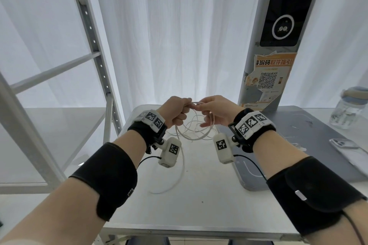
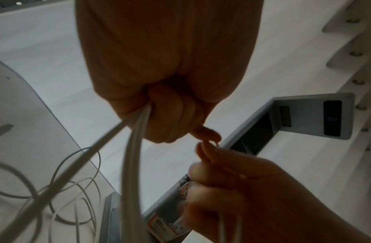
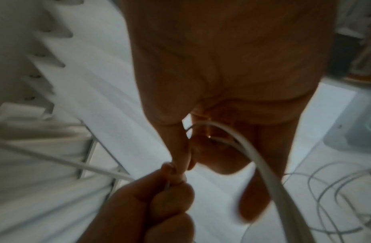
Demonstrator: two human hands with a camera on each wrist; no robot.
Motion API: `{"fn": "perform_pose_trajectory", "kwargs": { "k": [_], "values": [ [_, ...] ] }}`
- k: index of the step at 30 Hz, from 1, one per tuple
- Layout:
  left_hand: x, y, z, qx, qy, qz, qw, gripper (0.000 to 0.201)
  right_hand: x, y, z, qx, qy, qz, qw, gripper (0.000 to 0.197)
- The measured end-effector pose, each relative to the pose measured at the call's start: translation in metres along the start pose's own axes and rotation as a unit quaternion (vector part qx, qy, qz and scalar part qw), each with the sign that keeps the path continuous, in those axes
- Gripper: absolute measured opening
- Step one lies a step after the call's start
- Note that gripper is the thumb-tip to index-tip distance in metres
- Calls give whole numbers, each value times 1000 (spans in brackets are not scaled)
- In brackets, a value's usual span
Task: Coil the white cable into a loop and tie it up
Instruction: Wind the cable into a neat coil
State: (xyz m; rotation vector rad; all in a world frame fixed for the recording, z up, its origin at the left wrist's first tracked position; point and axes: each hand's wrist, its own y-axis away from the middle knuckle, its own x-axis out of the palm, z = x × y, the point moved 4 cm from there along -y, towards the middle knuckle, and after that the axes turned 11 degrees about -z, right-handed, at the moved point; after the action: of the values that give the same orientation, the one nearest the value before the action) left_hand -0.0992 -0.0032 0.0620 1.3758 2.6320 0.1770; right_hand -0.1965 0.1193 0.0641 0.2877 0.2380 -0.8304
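Hanging below two raised hands, the white cable (image 1: 191,133) droops in loose coils toward the table (image 1: 199,201), the left hand (image 1: 176,112) fisted around gathered strands, the right hand (image 1: 216,110) pinching a short horizontal span between them, other fingers relaxed.

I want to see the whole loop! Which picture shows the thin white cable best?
The head view: the thin white cable hangs in loops between the left hand and right hand, its tail on the white table. Both wrist views show only blurred strands close to the fingers.
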Motion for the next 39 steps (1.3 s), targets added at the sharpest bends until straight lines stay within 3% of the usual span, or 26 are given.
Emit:
{"fn": "perform_pose_trajectory", "kwargs": {
  "k": [2,6,12,22,28,33,36,39],
  "values": [
    [2,1,-1,3,8,17,1000,34,2,4,1,6,-75,11,997,14],
    [4,2,-2,9,8,20,1000,34,5,7,1,23,-115,-25,993,40],
    [6,3,-3,25,-31,13,999,36,9,6,2,-1,-47,-86,995,39],
    [12,6,-2,34,-53,43,997,40,13,3,2,-15,30,-100,994,43],
    [12,7,2,-23,-23,68,997,68,13,7,3,-39,36,-61,997,42],
    [11,1,3,-33,25,75,996,98,19,9,8,-79,93,-33,992,44],
    [7,-2,4,-50,55,50,996,101,20,10,10,-117,119,-19,986,28],
    [7,0,4,-54,69,34,996,96,19,11,10,-134,145,-24,980,36]
  ]
}}
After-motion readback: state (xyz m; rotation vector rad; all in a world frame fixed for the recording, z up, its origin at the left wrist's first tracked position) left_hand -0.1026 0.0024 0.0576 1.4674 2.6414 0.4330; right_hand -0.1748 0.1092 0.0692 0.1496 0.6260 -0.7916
